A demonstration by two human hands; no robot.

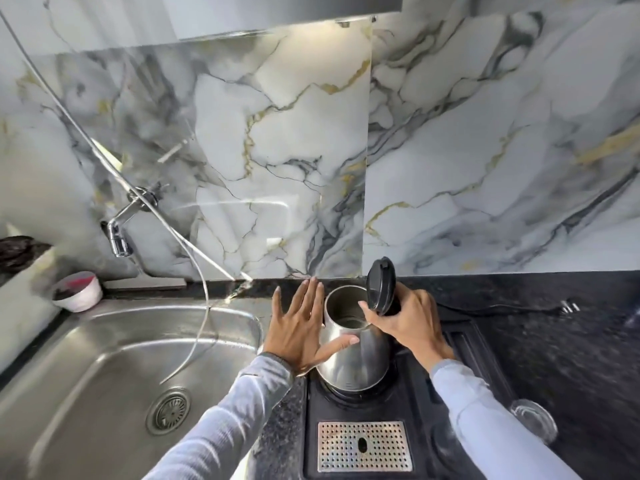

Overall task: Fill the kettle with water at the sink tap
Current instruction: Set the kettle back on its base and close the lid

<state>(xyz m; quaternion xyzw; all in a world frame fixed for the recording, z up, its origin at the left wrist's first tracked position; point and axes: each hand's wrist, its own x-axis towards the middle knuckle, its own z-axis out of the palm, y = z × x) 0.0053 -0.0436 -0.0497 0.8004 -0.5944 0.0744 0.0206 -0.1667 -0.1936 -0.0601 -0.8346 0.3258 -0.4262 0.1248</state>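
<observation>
A steel kettle stands on a black base to the right of the sink, its black lid flipped up and open. My right hand is wrapped around the kettle's handle at the back right, thumb over the rim. My left hand lies flat against the kettle's left side, fingers spread, thumb touching the steel wall. The chrome tap juts from the marble wall at the left, above the steel sink. No water runs from it.
A thin white hose hangs from the wall into the sink. A white bowl sits at the sink's back left corner. A perforated drip tray lies in front of the kettle. A clear glass and a black plug cord are on the dark counter.
</observation>
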